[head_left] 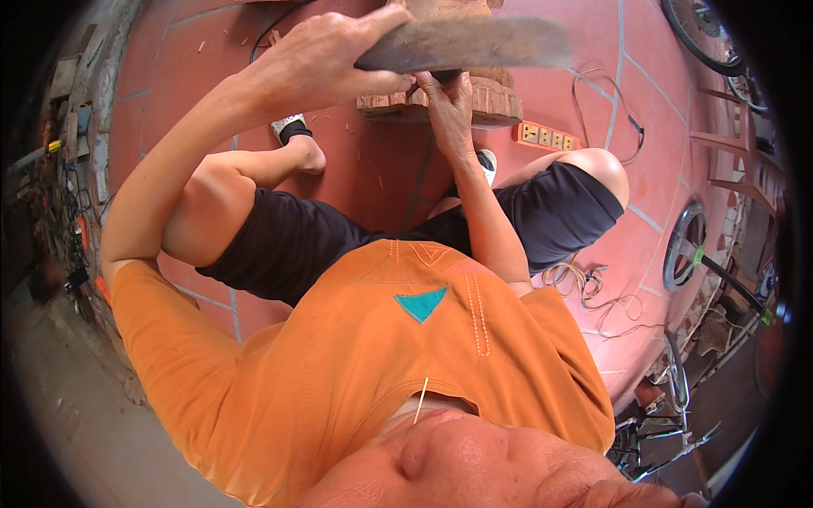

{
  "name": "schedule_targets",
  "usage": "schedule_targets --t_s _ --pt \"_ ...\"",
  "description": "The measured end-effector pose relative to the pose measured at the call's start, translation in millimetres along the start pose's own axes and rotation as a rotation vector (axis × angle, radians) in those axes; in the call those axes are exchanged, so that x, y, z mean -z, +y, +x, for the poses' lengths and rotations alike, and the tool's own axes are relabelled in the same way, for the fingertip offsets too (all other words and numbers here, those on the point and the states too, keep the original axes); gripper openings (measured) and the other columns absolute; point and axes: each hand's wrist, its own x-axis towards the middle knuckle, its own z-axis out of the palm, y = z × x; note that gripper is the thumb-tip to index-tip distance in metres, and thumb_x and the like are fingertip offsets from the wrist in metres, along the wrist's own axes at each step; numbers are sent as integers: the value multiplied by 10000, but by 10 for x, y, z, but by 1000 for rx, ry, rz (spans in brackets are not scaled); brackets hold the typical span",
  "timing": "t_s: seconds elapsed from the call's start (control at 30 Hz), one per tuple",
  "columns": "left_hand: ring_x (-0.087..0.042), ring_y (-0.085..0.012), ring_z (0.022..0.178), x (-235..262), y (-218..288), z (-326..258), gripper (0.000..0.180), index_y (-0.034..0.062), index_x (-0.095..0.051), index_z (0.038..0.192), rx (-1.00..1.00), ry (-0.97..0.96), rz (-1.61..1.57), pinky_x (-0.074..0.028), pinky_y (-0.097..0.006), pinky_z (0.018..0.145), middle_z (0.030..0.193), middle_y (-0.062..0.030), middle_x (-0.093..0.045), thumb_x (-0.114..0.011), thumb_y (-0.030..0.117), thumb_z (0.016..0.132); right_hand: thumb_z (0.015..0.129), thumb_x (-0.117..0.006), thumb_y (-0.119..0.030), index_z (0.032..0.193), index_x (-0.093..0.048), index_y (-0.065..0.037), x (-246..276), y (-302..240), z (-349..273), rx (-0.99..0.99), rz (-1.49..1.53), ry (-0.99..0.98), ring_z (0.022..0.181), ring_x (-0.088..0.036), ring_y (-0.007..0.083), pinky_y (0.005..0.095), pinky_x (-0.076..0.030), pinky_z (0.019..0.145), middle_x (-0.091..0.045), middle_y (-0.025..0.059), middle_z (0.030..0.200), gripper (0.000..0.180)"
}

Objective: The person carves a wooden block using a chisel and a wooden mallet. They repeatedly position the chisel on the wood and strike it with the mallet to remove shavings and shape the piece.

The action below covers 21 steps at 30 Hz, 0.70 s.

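My left hand point(330, 59) is raised and gripped on the handle end of a broad, grey, cleaver-like blade point(466, 44), which is blurred and held roughly level. Under the blade sits a round wooden chopping block point(495, 103) on the floor. My right hand point(449, 106) reaches forward between my knees and rests on the block's top, fingers curled just below the blade. Whether those fingers pinch anything is hidden. I sit low, in an orange shirt and black shorts, with both feet near the block.
The red tiled floor point(195, 68) carries wood chips. An orange power strip point(546, 135) with trailing cables lies right of the block. Bicycle wheels point(684, 245) and metal frames crowd the right side. A cluttered wall point(72, 127) runs along the left.
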Motion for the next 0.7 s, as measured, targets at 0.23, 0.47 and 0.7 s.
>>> schedule_targets --t_s 0.23,0.47,0.7 --pt "-675 -403 819 2 19 56 534 45 -491 1295 88 -58 -12 -525 -469 736 864 -241 -668 -714 214 841 972 -639 -60 1127 -573 -22 57 90 52 -26 -49 16 836 -544 82 246 -461 737 -610 -2 944 173" --pt "-672 -410 807 10 108 51 528 50 -490 1295 64 -94 -14 -526 -473 722 858 -246 -667 -711 213 845 978 -628 -65 1093 -586 -17 18 -29 5 11 -68 9 834 -552 83 239 -461 715 -614 16 934 131" --pt "-658 -398 720 -125 48 77 478 53 -522 1239 -19 16 18 -509 -488 679 777 -225 -652 -705 211 826 979 -632 -70 1075 -586 0 -3 22 21 3 -42 47 857 -575 103 261 -478 740 -627 32 951 127"
